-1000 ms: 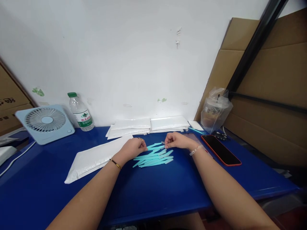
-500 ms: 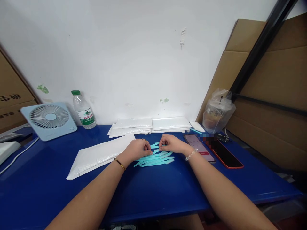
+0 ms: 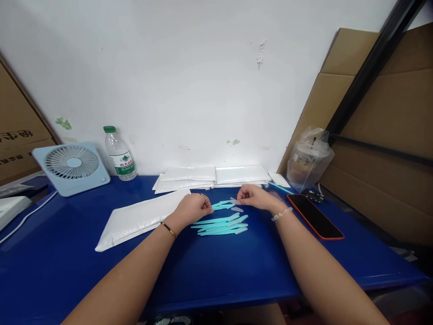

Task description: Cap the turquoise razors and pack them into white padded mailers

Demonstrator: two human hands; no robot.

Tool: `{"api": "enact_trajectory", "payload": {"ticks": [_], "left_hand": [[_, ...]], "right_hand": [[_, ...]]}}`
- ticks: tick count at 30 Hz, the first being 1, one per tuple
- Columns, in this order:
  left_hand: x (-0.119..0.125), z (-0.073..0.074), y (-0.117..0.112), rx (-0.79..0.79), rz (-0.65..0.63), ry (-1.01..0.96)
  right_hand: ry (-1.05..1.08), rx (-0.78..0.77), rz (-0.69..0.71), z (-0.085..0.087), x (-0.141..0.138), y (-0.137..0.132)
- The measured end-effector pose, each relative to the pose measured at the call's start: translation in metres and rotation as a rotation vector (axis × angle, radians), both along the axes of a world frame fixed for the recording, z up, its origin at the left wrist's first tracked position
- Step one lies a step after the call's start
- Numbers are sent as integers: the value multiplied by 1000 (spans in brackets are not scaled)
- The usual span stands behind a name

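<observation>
A loose pile of several thin teal plastic sticks with pale tips lies on the blue table. My left hand is closed in a pinch on the near end of one teal stick held just above the pile. My right hand is closed too, its fingertips pinched at the stick's pale far tip. A small clear cap-like piece lies beside the right fingers.
A white padded mailer lies left of my hands, more mailers are stacked by the wall. A red-cased phone and bagged drink cup stand right. A fan, water bottle and cardboard border the table.
My hands came together over the pile, then drew apart again, the right one moving right with a stick stretched between them. The second phone by my right wrist is now hidden.
</observation>
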State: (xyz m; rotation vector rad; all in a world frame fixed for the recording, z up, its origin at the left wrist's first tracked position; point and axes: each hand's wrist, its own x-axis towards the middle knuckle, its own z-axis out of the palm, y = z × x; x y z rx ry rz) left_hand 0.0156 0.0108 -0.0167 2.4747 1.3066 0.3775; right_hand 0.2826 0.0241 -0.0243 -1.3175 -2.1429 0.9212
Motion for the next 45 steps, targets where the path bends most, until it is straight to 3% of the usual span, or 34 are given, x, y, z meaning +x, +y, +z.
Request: {"api": "enact_trajectory", "payload": {"ticks": [3, 6, 9, 16, 22, 25, 31, 34, 39, 45], "left_hand": [[0, -2, 0, 17, 11, -26], [2, -5, -4, 107, -35, -108], [5, -8, -6, 99, -113, -113], [1, -8, -3, 93, -81, -47], [1, 0, -9, 47, -90, -95], [4, 1, -11, -1, -142, -52], [5, 4, -8, 6, -56, -47], [-2, 7, -4, 48, 28, -37], [-9, 3, 4, -14, 120, -56], [-2, -2, -2, 83, 63, -71]], "right_hand": [[-32, -25, -28, -1, 6, 2], [-18, -41, 32, 2, 3, -2], [-11, -44, 99, 3, -2, -6], [-81, 103, -44, 1, -4, -4], [-127, 80, 175, 15, -13, -16], [-192, 60, 197, 16, -18, -19], [-52, 46, 133, 11, -13, -13], [34, 29, 46, 5, -6, -7], [47, 54, -98, 1, 0, -2], [-139, 87, 171, 11, -11, -13]]}}
